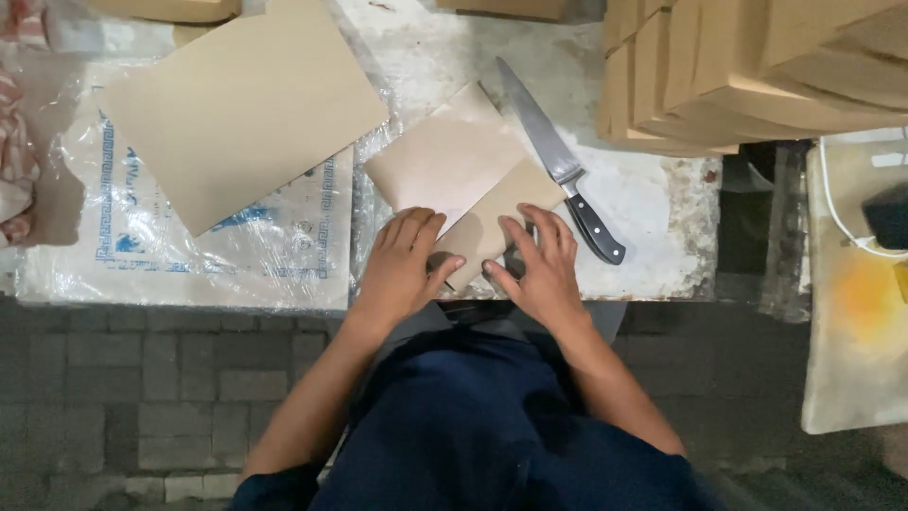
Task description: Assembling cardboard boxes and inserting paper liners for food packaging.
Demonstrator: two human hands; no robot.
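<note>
A plastic-wrapped package (pixel 218 241) with blue print is seen at 9 o'clock, topped by a brown sheet (pixel 241 114). The folded brown paper (pixel 454 175) at center is pressed flat by left hand (pixel 402 270) and right hand (pixel 539 270), fingers spread, nothing gripped. A knife (pixel 558 161) is laid touching it at 2 o'clock, cardboard stacks (pixel 747 66) beyond.

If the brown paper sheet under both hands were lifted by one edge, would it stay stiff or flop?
The brown paper sheet looks thin and already folded, so it would probably flop and bend at the crease. It seems light; the left hand and right hand press it flat. It would likely slide easily over the plastic-covered table.
</note>
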